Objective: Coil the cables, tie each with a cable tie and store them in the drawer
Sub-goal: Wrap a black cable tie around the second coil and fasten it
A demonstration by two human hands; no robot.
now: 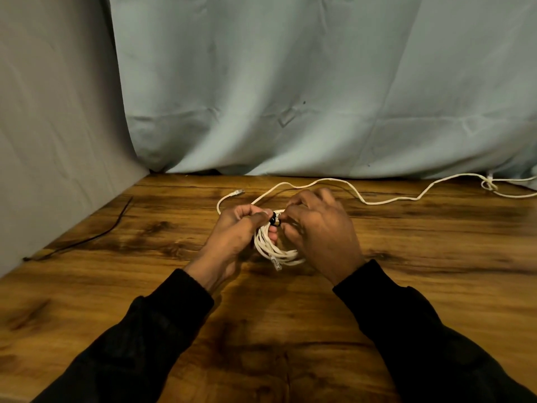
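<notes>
— wooden table [406, 286], curtain [290, 82] behind. hands?
— left hand [235, 228] & right hand [319, 231] both gripping white cable coil [276, 248] w/ black tie [273, 221], mid table. spare tie [96, 237] far left.

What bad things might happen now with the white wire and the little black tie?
1. The left hand and right hand pinch the black tie at the top of the white coil; if either slips, the loops may spring apart.
2. Another white cable trails across the table right behind the hands, so it might get snagged or tied in by mistake.
3. The spare black tie lies near the table's left edge and might get knocked off.
</notes>
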